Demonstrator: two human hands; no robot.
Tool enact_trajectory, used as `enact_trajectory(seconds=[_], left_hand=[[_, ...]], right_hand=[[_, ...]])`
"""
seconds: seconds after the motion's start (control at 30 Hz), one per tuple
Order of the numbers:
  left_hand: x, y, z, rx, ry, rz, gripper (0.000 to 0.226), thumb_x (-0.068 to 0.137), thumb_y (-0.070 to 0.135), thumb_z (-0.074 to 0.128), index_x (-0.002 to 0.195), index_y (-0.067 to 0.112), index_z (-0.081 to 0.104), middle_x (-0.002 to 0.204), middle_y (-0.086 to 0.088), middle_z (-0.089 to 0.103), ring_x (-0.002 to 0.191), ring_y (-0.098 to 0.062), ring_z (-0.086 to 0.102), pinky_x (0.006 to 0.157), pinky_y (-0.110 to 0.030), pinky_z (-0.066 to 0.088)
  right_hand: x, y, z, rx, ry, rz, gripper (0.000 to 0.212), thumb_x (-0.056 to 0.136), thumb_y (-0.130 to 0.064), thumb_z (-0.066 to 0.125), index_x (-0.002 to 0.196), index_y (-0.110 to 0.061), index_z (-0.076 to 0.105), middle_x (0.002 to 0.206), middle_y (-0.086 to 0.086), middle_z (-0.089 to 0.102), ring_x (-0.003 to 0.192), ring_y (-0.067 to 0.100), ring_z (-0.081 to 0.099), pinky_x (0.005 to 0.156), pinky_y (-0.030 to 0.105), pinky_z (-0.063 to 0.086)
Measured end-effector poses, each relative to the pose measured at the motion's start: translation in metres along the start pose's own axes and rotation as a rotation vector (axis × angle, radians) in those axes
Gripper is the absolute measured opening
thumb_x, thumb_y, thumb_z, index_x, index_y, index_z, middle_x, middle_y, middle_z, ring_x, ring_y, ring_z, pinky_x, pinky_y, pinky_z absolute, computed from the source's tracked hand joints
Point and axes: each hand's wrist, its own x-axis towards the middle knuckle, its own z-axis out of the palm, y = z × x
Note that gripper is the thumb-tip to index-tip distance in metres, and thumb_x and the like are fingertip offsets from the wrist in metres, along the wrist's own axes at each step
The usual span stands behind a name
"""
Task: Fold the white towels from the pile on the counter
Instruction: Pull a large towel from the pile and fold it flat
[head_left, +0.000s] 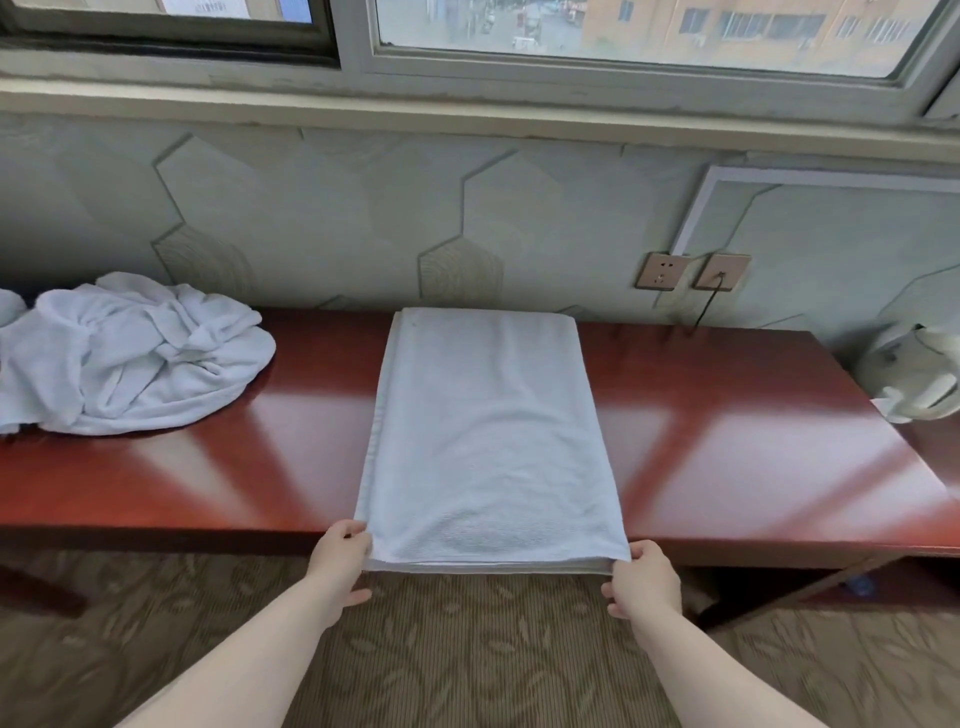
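Note:
A white towel lies flat in a long folded rectangle across the red-brown counter, from the wall to the front edge, with its near end hanging slightly past that edge. My left hand pinches the towel's near left corner. My right hand pinches the near right corner. A crumpled pile of white towels sits on the counter at the far left.
A white electric kettle stands at the counter's right end, with a cord running to wall sockets behind. A window sill runs above the wall. Patterned carpet lies below the counter's front edge.

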Motion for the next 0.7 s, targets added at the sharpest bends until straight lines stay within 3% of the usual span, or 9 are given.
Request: enact_trajectory(seconds=[0.13,0.3,0.43,0.57,0.7], left_hand=[[0.011,0.007,0.005,0.108,0.034,0.022,0.033,0.090,0.037,0.063,0.109,0.012,0.054,0.113,-0.004,0.050,0.102,-0.026,0.047,0.084,-0.046,0.048],[0.024,-0.006,0.007,0.106,0.248,0.110,0.024,0.093,0.027,0.057,0.091,0.004,0.057,0.093,-0.012,0.060,0.084,-0.031,0.056,0.082,-0.048,0.054],[0.022,-0.011,0.004,0.010,0.351,0.086,0.023,0.093,0.022,0.057,0.088,0.000,0.054,0.079,-0.009,0.054,0.076,-0.031,0.056,0.076,-0.052,0.056],[0.019,-0.015,0.006,-0.112,0.337,0.062,0.018,0.095,0.015,0.056,0.090,-0.002,0.050,0.088,-0.012,0.051,0.080,-0.032,0.055,0.058,-0.038,0.055],[0.023,-0.019,0.007,-0.129,0.241,-0.038,0.021,0.093,0.017,0.060,0.102,-0.001,0.055,0.102,-0.017,0.058,0.085,-0.031,0.057,0.058,-0.031,0.050]], right_hand=[[0.001,0.000,0.003,-0.059,0.010,-0.028,0.010,0.088,-0.015,0.044,0.086,-0.021,0.052,0.080,0.004,0.065,0.066,0.024,0.068,0.064,0.046,0.060],[0.011,0.012,0.007,-0.120,0.038,-0.024,0.009,0.083,-0.022,0.041,0.086,-0.028,0.048,0.084,0.001,0.064,0.074,0.025,0.066,0.071,0.048,0.058],[0.001,0.004,0.004,-0.202,0.040,-0.033,0.017,0.081,-0.014,0.038,0.092,-0.025,0.045,0.085,0.002,0.064,0.076,0.027,0.065,0.073,0.044,0.056],[-0.002,0.003,0.006,-0.251,0.043,-0.023,0.019,0.083,-0.010,0.036,0.098,-0.021,0.042,0.090,0.003,0.061,0.078,0.030,0.065,0.076,0.043,0.055],[0.005,0.010,0.008,-0.306,-0.022,0.005,0.021,0.083,-0.009,0.036,0.102,-0.017,0.038,0.092,0.005,0.060,0.080,0.029,0.065,0.078,0.044,0.056]])
